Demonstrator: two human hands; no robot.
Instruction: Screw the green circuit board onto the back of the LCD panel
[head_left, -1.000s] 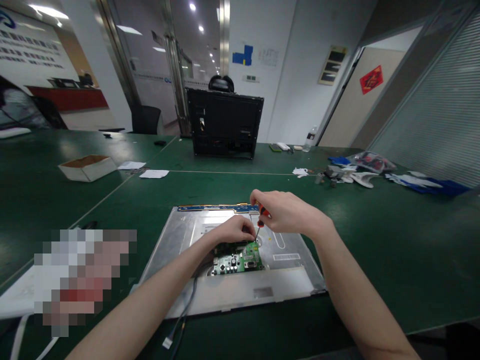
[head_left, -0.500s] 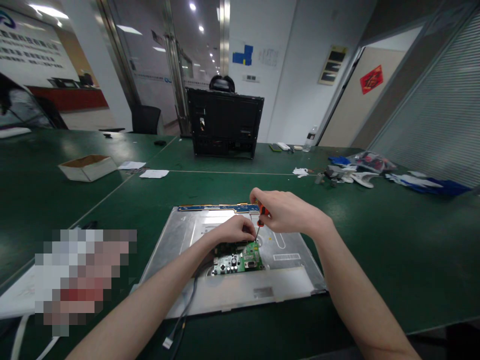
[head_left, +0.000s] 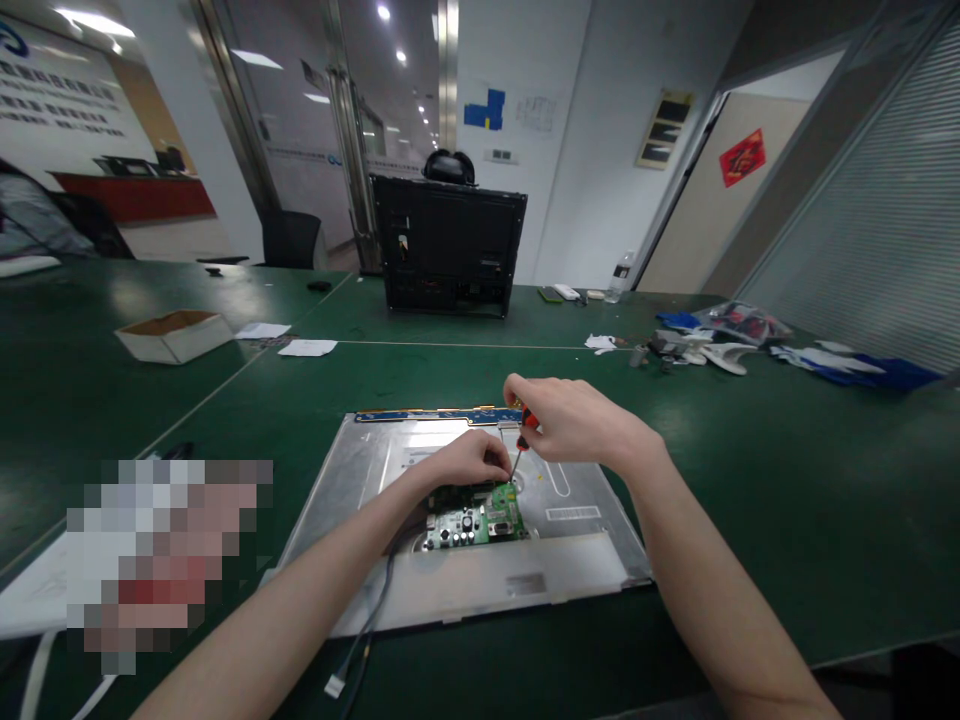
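A silver metal panel (head_left: 592,571) lies flat on the green table, a blue circuit strip (head_left: 420,415) along its far edge. On the panel rests a green circuit board (head_left: 504,510). My right hand (head_left: 566,415) is closed round the handle of a red and black screwdriver (head_left: 529,420), whose shaft slants down to the board's upper right corner. Beside the tip, my left hand (head_left: 474,460) has its fingers curled and pressed together at that corner; what they hold, if anything, is too small to make out. Dark cables with a white connector (head_left: 334,686) hang over the panel's near edge.
A black monitor back (head_left: 450,245) stands beyond the panel. An open cardboard box (head_left: 176,340) and papers (head_left: 307,347) lie at the left, near a blurred-out object. Bags and loose parts (head_left: 690,345) sit at the right, with a bottle (head_left: 619,278) farther back.
My right hand and the screwdriver handle have shifted very slightly, with the tip still at the board's corner. My left hand stays in place.
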